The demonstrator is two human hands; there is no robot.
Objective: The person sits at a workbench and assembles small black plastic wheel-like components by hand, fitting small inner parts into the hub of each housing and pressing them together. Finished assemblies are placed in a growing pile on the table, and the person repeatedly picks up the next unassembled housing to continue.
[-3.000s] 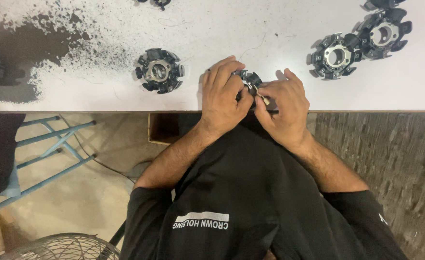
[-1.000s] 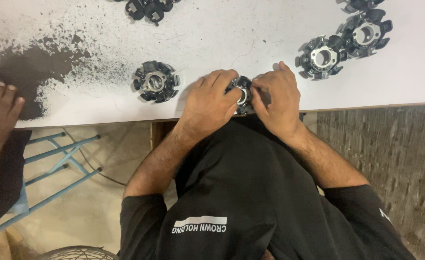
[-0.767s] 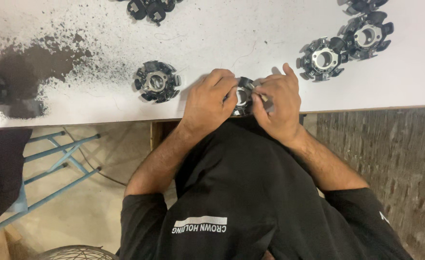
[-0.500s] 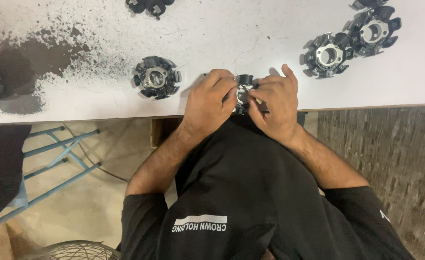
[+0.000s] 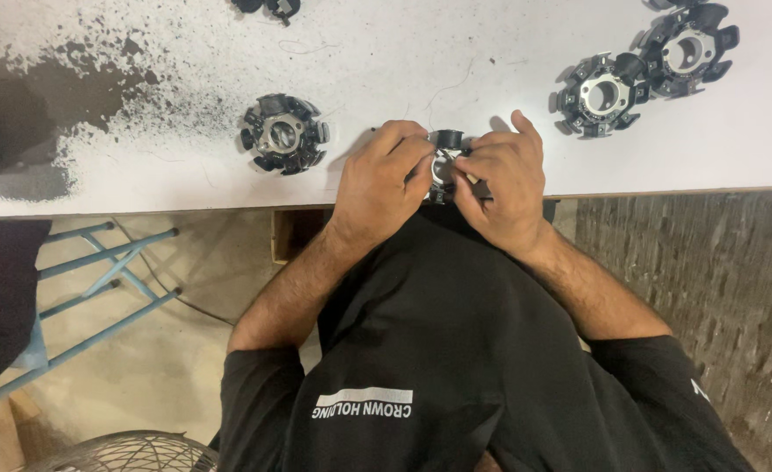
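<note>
Both my hands close around one small black stator core point(image 5: 445, 150) with a silver hub at the near edge of the white table point(image 5: 456, 61). My left hand point(image 5: 379, 182) grips its left side, fingers curled over the rim. My right hand point(image 5: 501, 183) holds the right side, fingertips pressed on the hub. Most of the part is hidden by my fingers.
Another black stator core point(image 5: 282, 134) lies left of my hands. Two more stator cores point(image 5: 602, 93) point(image 5: 688, 51) sit at the far right, and part of one point(image 5: 268, 7) shows at the top edge. Dark powder point(image 5: 45, 96) stains the table's left. Blue metal frame point(image 5: 97, 280) and a fan grille point(image 5: 132, 453) stand below.
My hands stay on the same part with only small finger shifts. A person's hand seen at the left edge a second ago has gone from view.
</note>
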